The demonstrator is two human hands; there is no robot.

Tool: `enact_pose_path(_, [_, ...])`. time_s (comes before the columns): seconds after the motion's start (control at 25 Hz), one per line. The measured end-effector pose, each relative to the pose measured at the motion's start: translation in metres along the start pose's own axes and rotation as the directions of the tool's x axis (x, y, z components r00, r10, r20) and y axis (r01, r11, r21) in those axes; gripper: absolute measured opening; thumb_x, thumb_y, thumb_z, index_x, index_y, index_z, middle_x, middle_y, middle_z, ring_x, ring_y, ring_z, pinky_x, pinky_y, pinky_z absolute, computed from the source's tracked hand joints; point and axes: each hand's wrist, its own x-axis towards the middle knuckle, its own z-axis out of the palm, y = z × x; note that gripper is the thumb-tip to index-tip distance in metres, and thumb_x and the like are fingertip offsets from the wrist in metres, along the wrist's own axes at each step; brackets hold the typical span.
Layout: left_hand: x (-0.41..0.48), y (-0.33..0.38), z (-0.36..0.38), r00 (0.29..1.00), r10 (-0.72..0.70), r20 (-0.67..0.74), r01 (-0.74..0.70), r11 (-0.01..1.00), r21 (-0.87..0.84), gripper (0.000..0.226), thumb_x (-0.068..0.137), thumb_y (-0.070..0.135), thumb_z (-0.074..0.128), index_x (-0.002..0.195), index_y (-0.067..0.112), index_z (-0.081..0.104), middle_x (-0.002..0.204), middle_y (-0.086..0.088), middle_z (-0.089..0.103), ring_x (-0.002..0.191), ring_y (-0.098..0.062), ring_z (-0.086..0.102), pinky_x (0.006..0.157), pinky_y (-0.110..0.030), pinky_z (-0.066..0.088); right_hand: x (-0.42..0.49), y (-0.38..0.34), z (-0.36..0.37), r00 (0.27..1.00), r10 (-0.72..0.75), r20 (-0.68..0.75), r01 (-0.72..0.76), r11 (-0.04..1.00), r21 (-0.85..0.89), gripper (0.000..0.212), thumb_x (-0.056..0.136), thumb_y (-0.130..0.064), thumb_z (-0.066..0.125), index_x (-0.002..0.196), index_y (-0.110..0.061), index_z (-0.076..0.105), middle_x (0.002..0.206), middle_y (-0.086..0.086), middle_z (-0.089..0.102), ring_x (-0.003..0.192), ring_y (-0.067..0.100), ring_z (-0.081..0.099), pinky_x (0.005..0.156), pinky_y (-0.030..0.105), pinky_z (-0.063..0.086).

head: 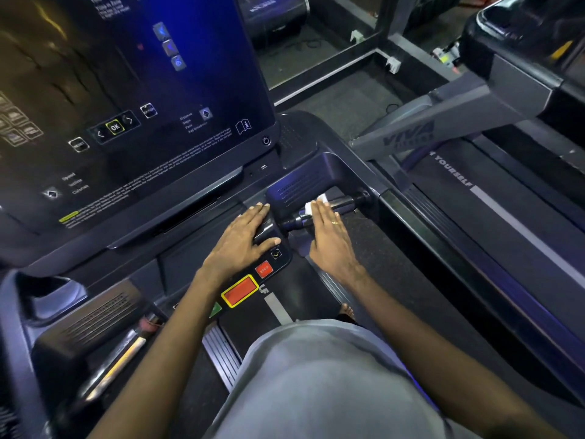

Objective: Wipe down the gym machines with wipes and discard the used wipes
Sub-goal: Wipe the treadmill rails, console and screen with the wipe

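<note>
The right hand (329, 236) lays straight, closed fingers over the white wipe (314, 205), pressing it onto the short black handlebar (343, 203) at the right edge of the console (183, 248). The left hand (245, 239) rests flat, fingers straight and slightly spread, on the console's front right corner, just beyond the red stop button (263, 269). Cleaning the bar well probably means wrapping the wipe round it and sliding along its whole length, with the bracing hand clear of the buttons.

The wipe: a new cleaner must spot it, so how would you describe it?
Start at the big blue-lit console screen. Below its lower right corner runs a short black handlebar. The wipe is the only white thing there, peeking out under the fingertips of the right hand.
</note>
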Motion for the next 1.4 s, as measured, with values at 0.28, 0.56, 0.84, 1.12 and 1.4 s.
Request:
enact_pose_path(0.28, [0.0,0.001,-0.001,1.0,0.004,-0.019,-0.005,0.999,-0.042,0.091,0.083,0.075,0.044,0.155,0.024,0.025,0.16,-0.003,0.027,0.149,-0.015,0.022,0.122,-0.041,0.02,0.006,-0.032,0.001,0.967,-0.255,-0.018,0.255,0.965,0.053,0.071,0.085,0.0,0.054,0.152,-0.011,0.035,0.159,0.004,0.035,0.15,0.019,0.023,0.124,0.042,0.017])
enact_pose_path(0.56, [0.002,0.012,-0.005,0.999,-0.015,-0.03,0.015,1.0,-0.018,0.07,0.097,0.055,0.037,0.154,0.016,0.029,0.16,-0.007,0.028,0.148,-0.02,0.025,0.121,-0.044,0.019,-0.01,0.004,0.005,0.934,-0.346,-0.089,0.343,0.938,-0.047,0.056,0.1,-0.012,0.046,0.154,-0.015,0.033,0.159,0.0,0.034,0.149,0.014,0.026,0.123,0.035,0.019])
enact_pose_path(0.84, [0.023,0.025,-0.007,0.999,0.049,-0.018,-0.049,0.999,0.0,0.043,0.105,0.03,0.039,0.142,0.009,0.049,0.153,-0.01,0.041,0.145,-0.023,0.032,0.121,-0.04,0.02,-0.002,0.006,0.015,0.919,-0.167,-0.356,0.254,0.943,0.213,0.036,0.092,-0.003,0.064,0.128,-0.01,0.066,0.112,0.011,0.06,0.104,0.024,0.055,0.09,0.035,0.054])
enact_pose_path(1.12, [0.043,0.031,0.002,0.993,0.067,0.099,-0.079,0.989,0.123,0.05,0.097,0.04,0.055,0.137,0.011,0.055,0.144,-0.009,0.052,0.145,-0.025,0.03,0.119,-0.037,0.018,-0.017,0.0,0.022,0.821,0.491,-0.293,-0.219,0.743,0.633,0.034,0.091,-0.01,0.066,0.125,-0.014,0.069,0.11,0.004,0.071,0.094,0.009,0.062,0.08,0.007,0.04])
enact_pose_path(1.4, [0.046,0.035,0.003,0.993,0.007,0.121,-0.02,0.994,0.105,0.048,0.099,0.039,0.051,0.14,0.014,0.054,0.133,-0.009,0.061,0.143,-0.025,0.033,0.119,-0.039,0.019,0.02,-0.013,0.009,0.557,0.675,0.483,-0.264,-0.407,0.874,0.027,0.091,0.014,0.049,0.073,-0.005,0.057,0.061,0.003,0.057,0.054,0.01,0.059,0.051,0.016,0.052])
